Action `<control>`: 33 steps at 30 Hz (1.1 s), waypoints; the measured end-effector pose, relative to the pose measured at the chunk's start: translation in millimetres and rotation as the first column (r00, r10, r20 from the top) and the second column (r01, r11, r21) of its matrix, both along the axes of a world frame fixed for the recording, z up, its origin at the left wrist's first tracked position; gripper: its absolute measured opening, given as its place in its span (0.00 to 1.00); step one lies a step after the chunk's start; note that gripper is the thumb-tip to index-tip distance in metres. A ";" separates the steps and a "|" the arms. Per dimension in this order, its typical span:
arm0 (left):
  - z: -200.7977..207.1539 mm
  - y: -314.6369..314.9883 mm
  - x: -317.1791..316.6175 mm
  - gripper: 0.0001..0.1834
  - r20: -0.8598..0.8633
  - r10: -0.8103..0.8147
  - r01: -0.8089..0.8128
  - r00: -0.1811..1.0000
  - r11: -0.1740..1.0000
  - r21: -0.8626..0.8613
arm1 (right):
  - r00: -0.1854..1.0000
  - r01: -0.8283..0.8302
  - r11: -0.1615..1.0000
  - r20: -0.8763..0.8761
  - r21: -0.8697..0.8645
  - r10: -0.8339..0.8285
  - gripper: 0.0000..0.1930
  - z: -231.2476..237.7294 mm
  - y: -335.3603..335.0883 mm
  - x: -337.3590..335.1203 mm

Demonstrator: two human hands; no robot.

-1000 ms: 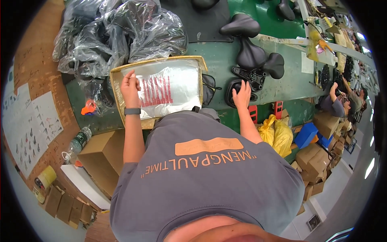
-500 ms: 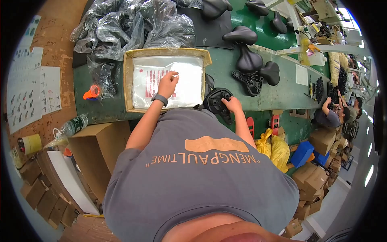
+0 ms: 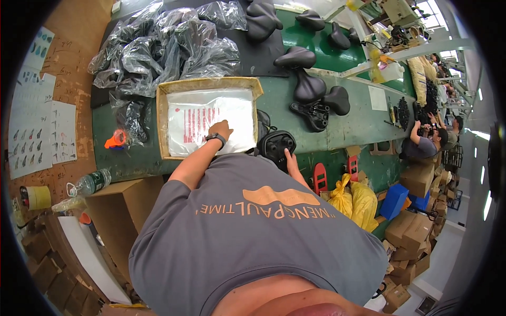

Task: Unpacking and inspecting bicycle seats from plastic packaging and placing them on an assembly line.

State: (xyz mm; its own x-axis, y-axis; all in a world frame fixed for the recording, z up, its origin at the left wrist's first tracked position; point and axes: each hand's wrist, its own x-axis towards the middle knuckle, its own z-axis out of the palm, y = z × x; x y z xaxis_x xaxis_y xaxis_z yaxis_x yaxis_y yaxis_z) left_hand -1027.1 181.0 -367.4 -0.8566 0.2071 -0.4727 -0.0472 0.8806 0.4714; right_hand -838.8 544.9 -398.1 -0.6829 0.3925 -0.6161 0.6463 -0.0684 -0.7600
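My left hand [image 3: 222, 129], with a dark watch on its wrist, rests over the right part of a stack of clear plastic bags [image 3: 182, 113] with red printing. Its fingers are curled together; whether they pinch a bag is hidden. The bags lie in a shallow cardboard box [image 3: 163, 124]. Just right of the box, my right hand [image 3: 291, 161] grips the edge of a black bicycle saddle [image 3: 277, 146], whose underside faces up. My shirt covers part of that saddle's near end.
Bagged saddles [image 3: 153, 47] are heaped behind the box. Bare black saddles [image 3: 310, 87] stand at the back right on the green table [image 3: 358, 116]. An orange tape dispenser [image 3: 116, 139] lies left. Yellow sacks [image 3: 362, 203] and cartons stand right. A co-worker [image 3: 424, 142] sits far right.
My left hand has gone from raised, loosely parted fingers to curled fingers lower over the bags. My right hand stays at the saddle, which sits closer to my body. The view has shifted.
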 end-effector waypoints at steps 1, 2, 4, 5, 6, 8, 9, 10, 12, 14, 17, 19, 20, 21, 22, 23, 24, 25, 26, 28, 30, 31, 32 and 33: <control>-3.1 -3.5 2.3 0.18 -0.038 -0.032 0.031 0.999 0.999 -0.027 | 1.000 -0.011 1.000 -0.013 -0.002 0.011 0.40 -1.6 -2.0 -0.3; -5.9 -5.6 1.6 0.15 -0.075 -0.063 0.059 0.995 0.997 -0.053 | 0.999 -0.016 0.997 0.029 -0.078 0.018 0.41 -2.1 -2.7 0.0; -2.9 3.6 -2.2 0.15 -0.133 -0.192 0.193 0.972 0.981 -0.006 | 0.995 -0.005 0.989 0.096 -0.147 0.019 0.44 1.2 -4.1 3.9; 5.7 15.7 -5.1 0.16 -0.151 -0.256 0.264 0.955 0.964 0.034 | 0.980 0.015 0.995 0.199 -0.101 0.005 0.44 -2.9 1.7 3.7; 14.7 29.2 -10.6 0.19 -0.139 -0.268 0.274 0.953 0.961 0.031 | 0.978 0.031 0.985 0.208 -0.169 0.005 0.44 -5.1 9.1 6.9; 19.2 31.7 -17.3 0.21 -0.123 -0.247 0.249 0.961 0.969 0.002 | 0.968 0.029 0.964 0.249 -0.265 0.040 0.42 3.8 -1.3 1.8; 18.3 32.0 -19.4 0.24 -0.095 -0.240 0.239 0.966 0.971 -0.018 | 0.967 0.024 0.965 0.250 -0.260 0.043 0.42 19.4 -8.3 -0.6; 15.4 30.6 -20.0 0.28 -0.076 -0.223 0.220 0.972 0.974 -0.048 | 0.964 0.028 0.946 0.258 -0.324 0.060 0.41 43.6 -14.2 -4.3; 12.9 29.1 -20.8 0.28 -0.070 -0.197 0.196 0.978 0.980 -0.024 | 0.967 0.105 0.931 0.254 -0.348 -0.014 0.37 72.9 -23.2 -7.0; 1.1 23.4 -18.9 0.23 -0.103 -0.162 0.161 0.981 0.987 -0.023 | 0.965 0.164 0.912 0.252 -0.375 -0.069 0.35 98.3 -39.5 -12.3; -3.0 23.8 -23.9 0.20 -0.089 -0.126 0.129 0.988 0.991 0.021 | 0.978 0.206 0.773 0.140 -0.600 -0.152 0.28 86.3 -39.7 -9.4; -1.9 23.7 -23.6 0.19 -0.081 -0.106 0.109 0.991 0.993 0.036 | 0.967 0.250 0.576 0.231 -0.778 -0.107 0.25 95.8 -55.3 -13.9; -2.5 23.2 -22.1 0.19 -0.095 -0.090 0.094 0.991 0.995 0.044 | 0.958 0.280 0.622 0.258 -0.731 -0.128 0.23 96.0 -60.2 -17.5; -3.2 22.2 -20.4 0.20 -0.108 -0.072 0.078 0.992 0.996 0.052 | 0.957 0.279 0.620 0.262 -0.733 -0.122 0.23 95.9 -63.1 -26.2; 3.1 28.4 -23.2 0.20 -0.111 -0.095 0.101 0.989 0.993 0.053 | 0.963 0.239 0.662 0.263 -0.711 -0.066 0.22 87.9 -58.4 -29.7; 9.0 27.9 -22.2 0.21 -0.110 -0.129 0.134 0.986 0.990 0.040 | 0.960 0.189 0.701 0.280 -0.688 0.015 0.22 88.7 -61.3 -38.2; 15.2 28.3 -21.6 0.22 -0.108 -0.165 0.169 0.980 0.985 0.027 | 0.959 0.229 0.747 0.277 -0.624 -0.062 0.21 89.2 -66.3 -43.5; 14.7 27.8 -22.2 0.22 -0.105 -0.164 0.167 0.981 0.986 0.021 | 0.958 0.229 0.744 0.280 -0.628 -0.059 0.21 86.2 -68.0 -48.6; 12.2 27.6 -24.8 0.23 -0.095 -0.174 0.176 0.980 0.984 0.017 | 0.957 0.247 0.704 0.281 -0.666 -0.070 0.21 81.2 -67.2 -53.7; 5.9 25.5 -30.3 0.24 -0.044 -0.171 0.172 0.984 0.985 0.003 | 0.955 0.265 0.664 0.285 -0.700 -0.081 0.21 76.4 -65.4 -61.4; -1.4 19.3 -29.9 0.24 -0.032 -0.144 0.144 0.989 0.990 -0.003 | 0.955 0.258 0.663 0.289 -0.703 -0.065 0.21 76.9 -65.5 -63.6; 1.2 21.6 -32.7 0.25 -0.022 -0.133 0.133 0.991 0.991 0.001 | 0.954 0.261 0.666 0.291 -0.699 -0.068 0.21 75.2 -62.9 -63.6; 3.9 23.6 -33.1 0.25 -0.027 -0.142 0.142 0.989 0.990 0.002 | 0.955 0.264 0.665 0.286 -0.699 -0.077 0.21 73.1 -62.1 -62.7; 6.4 25.3 -30.3 0.24 -0.025 -0.130 0.131 0.991 0.991 0.010 | 0.953 0.269 0.658 0.293 -0.703 -0.076 0.21 70.8 -62.1 -60.9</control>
State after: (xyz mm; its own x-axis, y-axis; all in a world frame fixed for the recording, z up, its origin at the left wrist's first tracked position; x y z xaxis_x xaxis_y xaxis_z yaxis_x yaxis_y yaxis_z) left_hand -1057.4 206.3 -361.0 -0.8331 0.3233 -0.4488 0.0793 0.8728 0.4816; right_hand -899.7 482.8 -327.3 -0.4594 -0.1513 -0.8752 0.7035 -0.6635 -0.2546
